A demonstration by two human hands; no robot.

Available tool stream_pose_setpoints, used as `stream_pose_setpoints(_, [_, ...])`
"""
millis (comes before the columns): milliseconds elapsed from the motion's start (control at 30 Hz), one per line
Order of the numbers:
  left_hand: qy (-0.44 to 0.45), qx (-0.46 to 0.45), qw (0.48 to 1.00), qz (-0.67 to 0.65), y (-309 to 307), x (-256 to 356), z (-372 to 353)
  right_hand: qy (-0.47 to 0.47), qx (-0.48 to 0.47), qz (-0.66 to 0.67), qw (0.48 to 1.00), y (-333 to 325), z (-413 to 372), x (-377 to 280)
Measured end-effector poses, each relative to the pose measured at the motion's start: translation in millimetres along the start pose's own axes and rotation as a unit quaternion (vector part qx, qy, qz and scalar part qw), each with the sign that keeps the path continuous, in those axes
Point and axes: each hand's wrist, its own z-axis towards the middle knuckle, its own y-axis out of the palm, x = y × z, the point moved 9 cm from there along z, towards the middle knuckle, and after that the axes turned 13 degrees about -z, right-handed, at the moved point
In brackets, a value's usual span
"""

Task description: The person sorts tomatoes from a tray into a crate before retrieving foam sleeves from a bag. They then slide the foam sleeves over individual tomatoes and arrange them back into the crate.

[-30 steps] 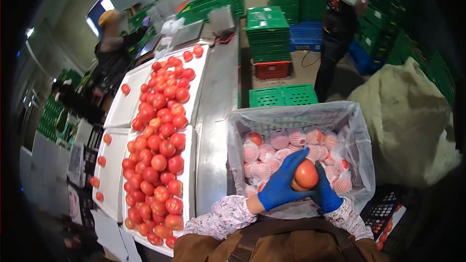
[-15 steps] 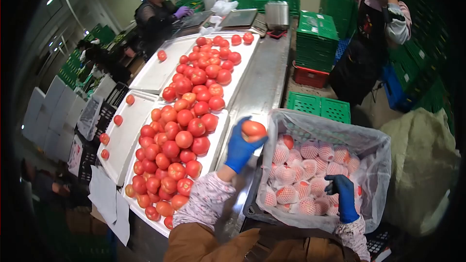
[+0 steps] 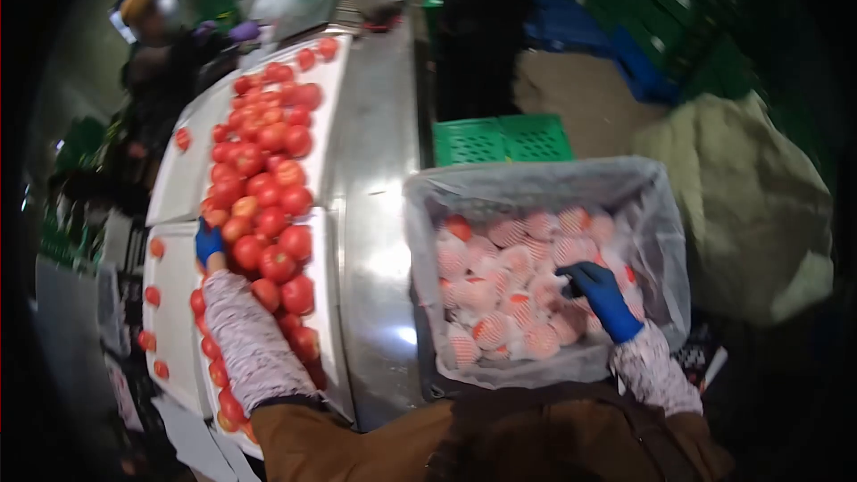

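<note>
Red tomatoes (image 3: 277, 263) lie in a long heap on white trays (image 3: 328, 303). My left hand (image 3: 209, 242), in a blue glove, is at the left side of the heap, against the tomatoes; its fingers are blurred and partly hidden. To the right stands a crate lined with translucent plastic (image 3: 656, 232). Inside it are many tomatoes in pinkish-white foam nets (image 3: 518, 261). My right hand (image 3: 603, 297), also blue-gloved, hovers over the crate's right part, with thumb and fingers curled near each other; anything between them is too small to make out.
A metal table strip (image 3: 379, 214) runs between trays and crate. Behind the crate are a green perforated crate (image 3: 500, 138) and a person in dark clothes (image 3: 478, 45). A pale sack (image 3: 741, 205) stands right. Another person (image 3: 165, 58) is at the far left.
My left hand has moved left from beside the crate to the heap, and the tomato it held is no longer seen in it. The view has turned; my right hand stays over the crate.
</note>
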Motion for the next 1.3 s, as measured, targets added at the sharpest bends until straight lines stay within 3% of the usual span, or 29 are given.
stream_pose_setpoints(67, [-0.209,-0.177,0.958,0.088,10,23,-6,-0.100,-0.037,-0.096,0.990,7,13,-13])
stream_pose_setpoints(100, [-0.111,-0.131,0.985,0.014,9,48,-1,-0.079,-0.043,-0.089,0.992,10,24,-5])
stream_pose_setpoints(133, [-0.014,-0.078,0.995,-0.061,0,71,0,-0.134,-0.040,-0.145,0.979,15,38,-4])
stream_pose_setpoints(167, [0.010,-0.075,0.987,-0.144,-16,131,-16,-0.167,-0.046,-0.222,0.960,24,47,-12])
stream_pose_setpoints(233, [0.009,-0.100,0.946,-0.308,-37,229,-55,-0.203,-0.086,-0.231,0.948,54,55,-23])
stream_pose_setpoints(300, [0.004,-0.178,0.856,-0.485,-38,283,-101,-0.294,-0.147,-0.287,0.900,97,45,-36])
stream_pose_setpoints(333, [-0.036,-0.200,0.856,-0.475,-52,322,-130,-0.329,-0.169,-0.331,0.868,119,34,-44])
stream_pose_setpoints(367, [-0.003,-0.213,0.875,-0.435,-64,355,-153,-0.353,-0.138,-0.377,0.845,134,28,-44])
stream_pose_setpoints(467, [-0.050,-0.255,0.823,-0.505,-61,385,-206,-0.402,-0.115,-0.442,0.794,169,10,-45])
stream_pose_setpoints(533, [-0.054,-0.272,0.844,-0.459,-58,396,-227,-0.553,-0.087,-0.488,0.670,200,-10,-42])
stream_pose_setpoints(600, [-0.091,-0.265,0.835,-0.474,-49,408,-248,-0.580,-0.105,-0.484,0.646,204,-8,-43])
stream_pose_setpoints(667, [-0.107,-0.308,0.784,-0.528,-37,430,-270,-0.598,-0.118,-0.520,0.598,204,-2,-36])
stream_pose_setpoints(733, [-0.054,-0.339,0.790,-0.508,-42,462,-286,-0.609,-0.091,-0.522,0.591,194,1,-38])
stream_pose_setpoints(800, [-0.115,-0.368,0.737,-0.555,-41,477,-304,-0.612,-0.062,-0.540,0.574,182,-3,-53])
stream_pose_setpoints(867, [-0.112,-0.362,0.739,-0.557,-28,473,-316,-0.524,-0.057,-0.585,0.616,162,14,-61])
stream_pose_setpoints(900, [-0.110,-0.358,0.742,-0.556,-22,470,-321,-0.525,-0.037,-0.503,0.686,143,12,-75])
stream_pose_setpoints(933, [-0.106,-0.359,0.741,-0.558,-18,470,-325,-0.525,-0.032,-0.505,0.685,135,13,-75])
stream_pose_setpoints(1000, [-0.141,-0.385,0.709,-0.574,-6,471,-335,-0.484,-0.014,-0.447,0.752,106,22,-74])
stream_pose_setpoints(1067, [-0.138,-0.396,0.703,-0.575,2,476,-337,-0.502,0.034,-0.398,0.767,78,38,-59])
stream_pose_setpoints(1133, [-0.155,-0.354,0.695,-0.607,9,477,-335,-0.321,0.082,-0.236,0.913,25,78,-20])
stream_pose_setpoints(1167, [-0.157,-0.353,0.707,-0.592,10,481,-333,-0.309,0.091,-0.239,0.916,12,69,-36])
stream_pose_setpoints(1200, [-0.113,-0.329,0.716,-0.606,9,488,-329,-0.300,0.141,-0.152,0.931,-9,50,-70])
stream_pose_setpoints(1233, [-0.011,-0.257,0.778,-0.573,-15,514,-317,-0.287,0.186,-0.066,0.937,-19,38,-86])
stream_pose_setpoints(1267, [0.091,-0.179,0.825,-0.528,-41,540,-310,-0.315,0.094,0.039,0.943,0,38,-88])
stream_pose_setpoints(1300, [0.087,-0.188,0.822,-0.530,-36,541,-313,-0.250,0.012,0.078,0.965,26,31,-83])
